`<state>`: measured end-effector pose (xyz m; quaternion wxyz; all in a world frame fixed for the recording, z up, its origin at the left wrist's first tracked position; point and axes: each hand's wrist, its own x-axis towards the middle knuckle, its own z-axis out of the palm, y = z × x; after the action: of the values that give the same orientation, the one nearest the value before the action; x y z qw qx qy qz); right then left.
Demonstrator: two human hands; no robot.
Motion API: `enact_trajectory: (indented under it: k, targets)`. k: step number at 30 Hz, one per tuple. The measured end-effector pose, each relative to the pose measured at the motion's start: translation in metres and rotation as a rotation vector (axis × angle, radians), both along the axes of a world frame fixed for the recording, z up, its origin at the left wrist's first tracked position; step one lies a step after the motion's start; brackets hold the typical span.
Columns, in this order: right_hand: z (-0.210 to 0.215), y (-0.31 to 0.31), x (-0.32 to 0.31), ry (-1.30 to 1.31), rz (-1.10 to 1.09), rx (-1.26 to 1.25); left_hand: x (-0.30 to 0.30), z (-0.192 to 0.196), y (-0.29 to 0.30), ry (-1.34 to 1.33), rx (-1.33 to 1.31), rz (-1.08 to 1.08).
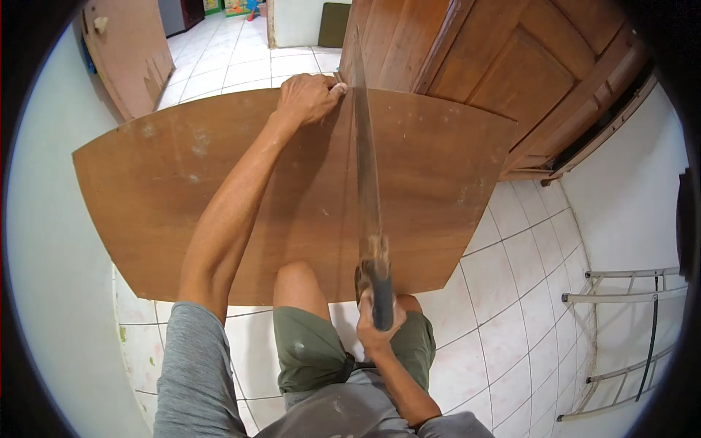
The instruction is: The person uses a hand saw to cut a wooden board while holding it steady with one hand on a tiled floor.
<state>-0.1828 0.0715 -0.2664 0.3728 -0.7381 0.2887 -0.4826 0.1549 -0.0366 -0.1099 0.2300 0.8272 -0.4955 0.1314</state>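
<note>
**Over the plywood sheet: saw in the cut**

Across my knees, the brown plywood sheet [219, 197] is lying flat. I am clenching my right hand [377, 321] around the handsaw [367, 175] handle; my left hand [307, 97] is pressing down on the sheet's far edge, fingers curled, just beside the blade.

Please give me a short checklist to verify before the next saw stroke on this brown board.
1. Right hand grips the handle of the saw: ok.
2. Left hand presses the far edge of the board: ok.
3. Left thumb lies very near the blade: not ok.
4. Blade runs straight across the board, away from the person: ok.
5. Knee sits at the near edge of the board; whether it supports the board: cannot tell.
6. Marked cutting line under the blade: cannot tell.
</note>
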Motion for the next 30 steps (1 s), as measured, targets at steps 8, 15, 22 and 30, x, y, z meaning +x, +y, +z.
enact_trajectory:
  k: [8,15,22,30]
  targets:
    - [0.018,0.003,-0.003,0.019,0.023,0.058,-0.004,0.004,0.002,0.013,0.025,-0.018]
    - [0.014,0.029,-0.045,0.129,-0.006,0.062,-0.006,0.002,-0.002,-0.013,0.032,-0.012]
    - [0.025,0.031,-0.047,0.056,0.083,0.124,-0.005,0.007,0.002,-0.007,-0.012,-0.019]
    - [0.028,0.034,-0.043,0.079,0.0,-0.025,-0.01,0.015,-0.003,0.022,0.154,0.005]
